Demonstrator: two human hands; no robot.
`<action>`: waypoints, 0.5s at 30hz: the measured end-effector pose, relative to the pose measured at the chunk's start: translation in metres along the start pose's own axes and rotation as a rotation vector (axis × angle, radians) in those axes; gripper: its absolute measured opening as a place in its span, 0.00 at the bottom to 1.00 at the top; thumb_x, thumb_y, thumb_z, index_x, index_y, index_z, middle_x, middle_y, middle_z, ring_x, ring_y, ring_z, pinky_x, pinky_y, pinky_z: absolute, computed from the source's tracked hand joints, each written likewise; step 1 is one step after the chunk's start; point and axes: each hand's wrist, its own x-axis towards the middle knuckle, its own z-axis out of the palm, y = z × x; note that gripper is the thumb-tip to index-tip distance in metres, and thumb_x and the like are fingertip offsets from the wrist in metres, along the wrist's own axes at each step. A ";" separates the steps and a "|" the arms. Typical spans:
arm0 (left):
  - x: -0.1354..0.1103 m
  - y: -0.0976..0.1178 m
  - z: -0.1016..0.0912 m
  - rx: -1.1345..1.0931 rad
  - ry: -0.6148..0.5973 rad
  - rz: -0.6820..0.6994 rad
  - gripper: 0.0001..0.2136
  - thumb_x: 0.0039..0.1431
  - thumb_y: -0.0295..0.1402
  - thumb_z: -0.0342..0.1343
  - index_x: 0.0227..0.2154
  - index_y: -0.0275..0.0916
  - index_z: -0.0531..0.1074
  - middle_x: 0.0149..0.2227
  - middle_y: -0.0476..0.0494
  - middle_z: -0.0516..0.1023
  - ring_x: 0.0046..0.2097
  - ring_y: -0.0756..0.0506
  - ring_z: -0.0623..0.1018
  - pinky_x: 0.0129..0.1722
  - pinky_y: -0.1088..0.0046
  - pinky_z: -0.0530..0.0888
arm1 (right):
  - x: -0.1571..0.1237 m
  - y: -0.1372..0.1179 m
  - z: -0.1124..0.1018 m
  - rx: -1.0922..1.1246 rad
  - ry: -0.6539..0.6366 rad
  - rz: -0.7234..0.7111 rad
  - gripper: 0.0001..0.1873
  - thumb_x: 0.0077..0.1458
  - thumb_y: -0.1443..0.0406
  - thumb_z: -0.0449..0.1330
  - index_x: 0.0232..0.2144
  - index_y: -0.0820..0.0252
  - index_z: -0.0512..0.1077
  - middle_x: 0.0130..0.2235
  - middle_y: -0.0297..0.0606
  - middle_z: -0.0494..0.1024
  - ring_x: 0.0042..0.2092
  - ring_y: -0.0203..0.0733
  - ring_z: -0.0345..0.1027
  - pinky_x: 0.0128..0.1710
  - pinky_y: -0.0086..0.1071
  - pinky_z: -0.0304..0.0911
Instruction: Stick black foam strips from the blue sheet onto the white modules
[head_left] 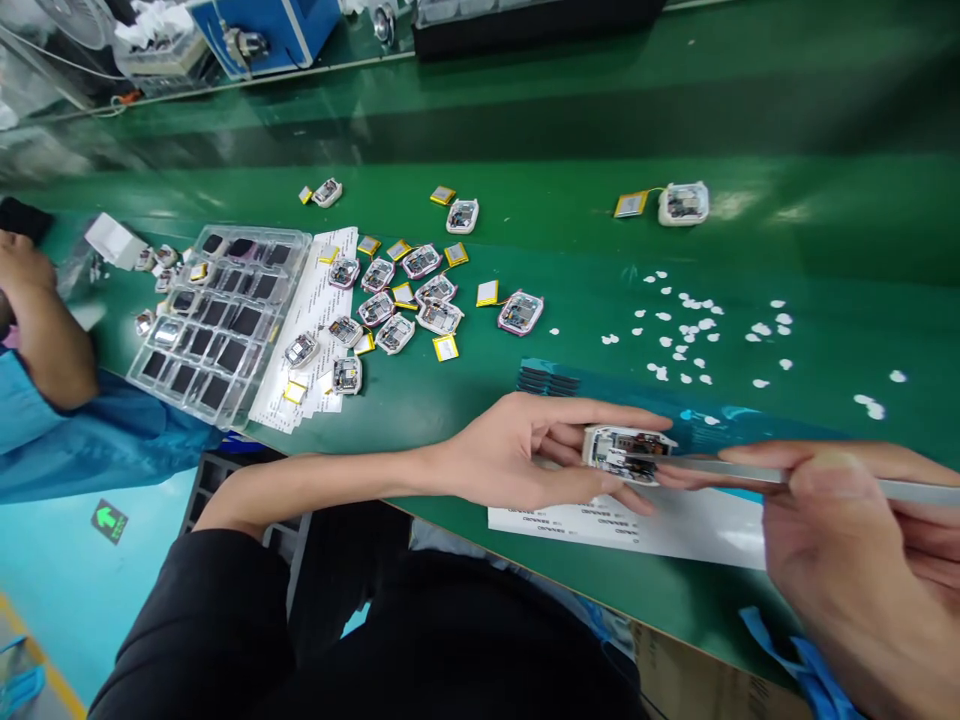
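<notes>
Head view: the left hand (517,455) grips a small open device (626,452) between its fingers (600,415) above the green worktop (750,130). The right hand (847,550) pinches tweezers (720,468), tips touching the device just past the left fingertips.

Down on the floor at eight o'clock, a green arrow sign (109,521) points upward. The printed sheets (645,520) under the hands and the paper (319,310) beside the tray carry lines too small to read.

A clear compartment tray (217,318) lies on the green table (787,120); right of the tray, scattered small devices (390,300); far right of it, white paper bits (697,330); behind it, a blue machine (262,30).
</notes>
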 end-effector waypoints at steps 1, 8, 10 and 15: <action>-0.001 0.000 0.001 0.004 0.000 0.009 0.30 0.70 0.30 0.56 0.71 0.24 0.62 0.50 0.21 0.85 0.53 0.35 0.87 0.44 0.69 0.82 | 0.001 -0.003 0.001 0.054 0.007 0.060 0.15 0.70 0.55 0.57 0.32 0.46 0.78 0.34 0.42 0.83 0.30 0.49 0.79 0.32 0.48 0.77; -0.002 -0.003 0.004 0.052 0.036 -0.022 0.31 0.70 0.31 0.58 0.73 0.32 0.61 0.54 0.26 0.85 0.53 0.41 0.87 0.52 0.67 0.82 | 0.003 -0.008 -0.003 0.116 0.003 0.204 0.14 0.66 0.51 0.63 0.30 0.44 0.80 0.32 0.42 0.83 0.30 0.50 0.78 0.33 0.50 0.76; -0.002 -0.003 0.005 0.052 0.037 -0.026 0.31 0.70 0.30 0.58 0.73 0.32 0.60 0.54 0.26 0.85 0.52 0.41 0.87 0.52 0.67 0.82 | 0.001 -0.007 -0.003 0.107 0.017 0.213 0.15 0.66 0.50 0.63 0.29 0.45 0.79 0.32 0.43 0.83 0.30 0.49 0.77 0.32 0.50 0.74; -0.003 -0.002 0.006 0.063 0.048 -0.011 0.30 0.70 0.30 0.57 0.72 0.28 0.61 0.52 0.22 0.85 0.50 0.40 0.88 0.43 0.72 0.82 | -0.001 -0.003 0.000 0.045 -0.017 0.162 0.16 0.68 0.50 0.59 0.32 0.46 0.78 0.34 0.44 0.83 0.30 0.50 0.79 0.30 0.48 0.73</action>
